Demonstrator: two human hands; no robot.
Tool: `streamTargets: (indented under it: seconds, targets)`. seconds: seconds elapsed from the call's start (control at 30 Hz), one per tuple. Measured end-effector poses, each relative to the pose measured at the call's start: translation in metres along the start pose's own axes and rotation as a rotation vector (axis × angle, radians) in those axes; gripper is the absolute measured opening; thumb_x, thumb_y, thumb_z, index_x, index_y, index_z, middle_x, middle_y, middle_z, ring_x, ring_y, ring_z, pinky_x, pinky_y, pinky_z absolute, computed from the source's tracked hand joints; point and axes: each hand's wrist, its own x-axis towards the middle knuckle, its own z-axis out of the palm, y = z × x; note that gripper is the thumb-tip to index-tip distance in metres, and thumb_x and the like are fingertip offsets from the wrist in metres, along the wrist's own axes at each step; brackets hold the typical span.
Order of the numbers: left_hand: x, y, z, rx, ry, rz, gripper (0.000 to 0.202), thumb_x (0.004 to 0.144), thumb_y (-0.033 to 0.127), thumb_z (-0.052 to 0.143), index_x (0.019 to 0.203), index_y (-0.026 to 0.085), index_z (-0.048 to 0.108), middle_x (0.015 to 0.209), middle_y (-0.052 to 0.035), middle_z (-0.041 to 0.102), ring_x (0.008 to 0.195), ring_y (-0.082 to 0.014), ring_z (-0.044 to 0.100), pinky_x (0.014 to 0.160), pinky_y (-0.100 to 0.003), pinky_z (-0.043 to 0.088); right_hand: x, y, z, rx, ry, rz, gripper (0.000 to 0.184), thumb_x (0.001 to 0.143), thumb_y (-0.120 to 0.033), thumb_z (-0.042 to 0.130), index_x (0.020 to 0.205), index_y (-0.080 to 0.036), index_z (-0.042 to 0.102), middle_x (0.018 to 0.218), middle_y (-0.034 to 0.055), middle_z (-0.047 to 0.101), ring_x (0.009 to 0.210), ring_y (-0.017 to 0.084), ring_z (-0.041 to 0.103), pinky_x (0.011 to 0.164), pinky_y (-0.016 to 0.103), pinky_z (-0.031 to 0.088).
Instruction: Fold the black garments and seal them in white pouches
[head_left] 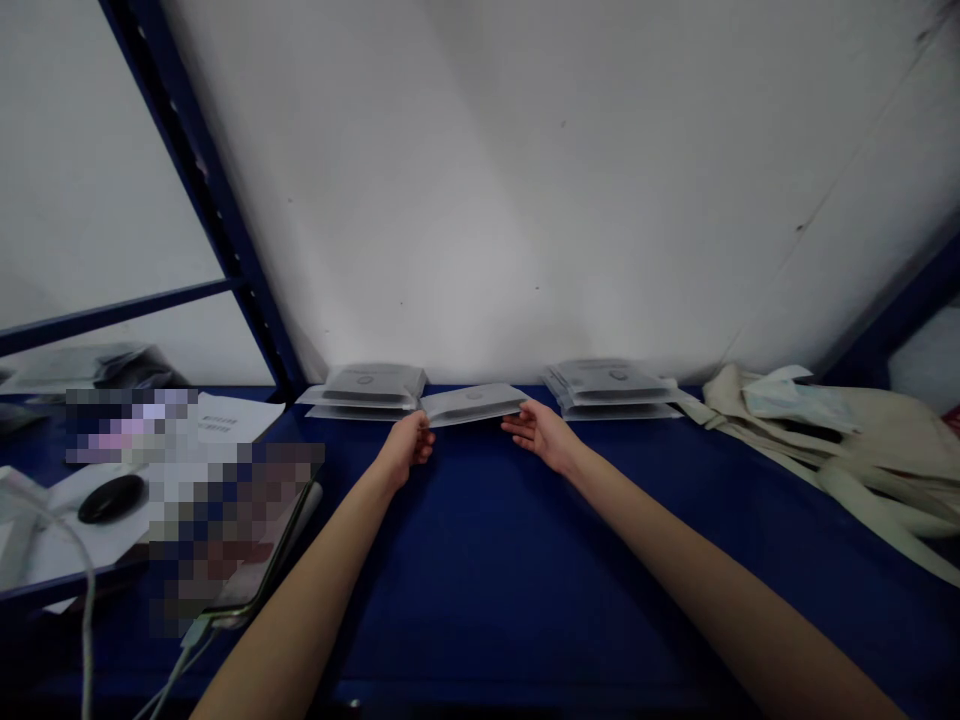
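My left hand (pixel 409 447) and my right hand (pixel 541 435) hold the two ends of a flat grey-white sleeved packet (pixel 472 403), just above the blue shelf top (pixel 510 560). Its middle stays bare between my hands. A stack of similar packets (pixel 365 392) lies against the wall to the left of my left hand. A second stack (pixel 611 388) lies to the right of my right hand, close to the held packet's right end.
A crumpled cream cloth bag (pixel 817 430) lies at right. At left are a phone (pixel 255 550), a black computer mouse (pixel 111 498), a paper sheet (pixel 236 420) and a white cable (pixel 88 600). A white wall rises behind the shelf, beside a blue steel upright (pixel 202 210).
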Motion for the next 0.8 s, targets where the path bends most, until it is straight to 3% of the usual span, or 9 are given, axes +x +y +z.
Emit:
streamTargets:
  seconds: [0.1,0.2,0.37,0.53,0.63,0.8]
  targets:
    - [-0.001,0.001,0.0,0.015,-0.044,-0.026,0.016,0.076,0.019,0.041,0.06,0.018,0.04,0.048,0.0024,0.047,0.032,-0.0054,0.037,0.033,-0.017,0.027,-0.003,0.001,0.002,0.047,-0.012,0.011,0.028,0.081,-0.017,0.043,0.053,-0.018,0.04,0.074,0.0043,0.065,0.072,0.013,0.066,0.056,0.021,0.045]
    - [0.0,0.003,-0.002,0.019,-0.059,-0.069,0.014,0.081,0.026,0.044,0.072,0.016,0.048,0.051,0.0016,0.052,0.034,-0.0064,0.042,0.035,-0.017,0.033,-0.006,0.002,0.005,0.067,0.0,-0.015,0.025,0.076,-0.015,0.044,0.052,-0.019,0.041,0.064,0.0006,0.059,0.073,0.014,0.066,0.057,0.021,0.045]
    - [0.001,0.002,-0.004,0.018,-0.103,-0.078,0.029,0.084,0.039,0.053,0.095,0.013,0.055,0.071,-0.0057,0.066,0.043,-0.009,0.055,0.042,-0.018,0.044,-0.011,0.002,0.011,0.055,0.015,-0.209,0.022,0.067,-0.014,0.049,0.046,-0.018,0.044,0.051,-0.0033,0.048,0.065,0.015,0.065,0.054,0.021,0.045]
    - [0.0,-0.001,-0.001,-0.06,-0.008,-0.007,0.02,0.081,0.028,0.061,0.091,0.011,0.059,0.084,-0.0075,0.067,0.054,-0.0112,0.064,0.048,-0.018,0.048,-0.015,0.002,0.015,0.032,0.016,-0.362,0.021,0.065,-0.015,0.052,0.045,-0.018,0.046,0.044,-0.0044,0.044,0.051,0.011,0.057,0.053,0.022,0.048]
    - [-0.001,-0.001,0.002,-0.104,0.043,0.003,0.012,0.08,0.02,0.061,0.087,0.01,0.06,0.08,-0.0068,0.067,0.055,-0.0116,0.064,0.048,-0.018,0.048,-0.017,0.003,0.016,0.07,-0.002,-0.319,0.021,0.068,-0.014,0.051,0.048,-0.019,0.046,0.047,-0.0029,0.047,0.06,0.013,0.061,0.054,0.021,0.048]
    - [-0.003,-0.001,0.005,-0.081,0.093,0.012,0.003,0.079,0.012,0.059,0.081,0.01,0.06,0.067,-0.0049,0.065,0.051,-0.0112,0.062,0.049,-0.019,0.047,-0.016,0.007,0.017,0.27,-0.091,-0.047,0.022,0.082,-0.017,0.043,0.061,-0.02,0.047,0.063,0.0002,0.06,0.072,0.013,0.065,0.063,0.022,0.051]
